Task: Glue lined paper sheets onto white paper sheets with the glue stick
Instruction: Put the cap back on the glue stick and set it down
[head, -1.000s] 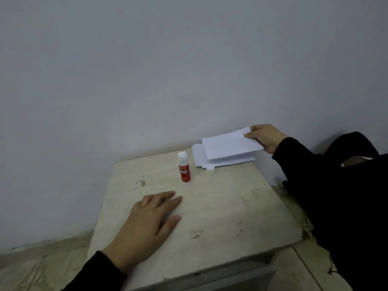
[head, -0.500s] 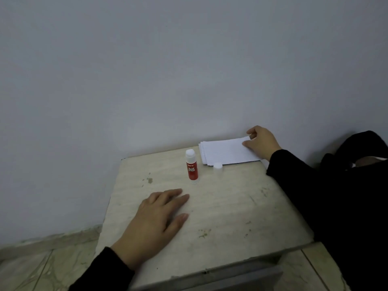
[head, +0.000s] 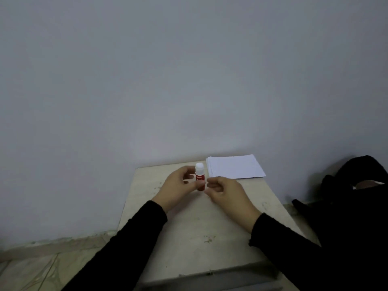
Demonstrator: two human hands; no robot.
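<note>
The glue stick (head: 199,179), red with a white top, stands upright on the beige table (head: 201,223) near the back. My left hand (head: 178,186) grips its red body from the left. My right hand (head: 225,194) hovers just right of the stick, fingers curled and thumb against forefinger. I cannot tell whether anything is in that pinch. The small white cap is out of sight. A stack of white paper sheets (head: 235,169) lies flat at the table's back right corner, free of both hands.
A plain grey wall (head: 189,80) stands directly behind the table. Tiled floor (head: 42,267) shows at the lower left. Dark clothing (head: 352,206) fills the right edge beside the table.
My left hand left the tabletop and took hold of the glue stick. My right hand let go of the paper stack and came beside the stick. The cap is no longer visible.
</note>
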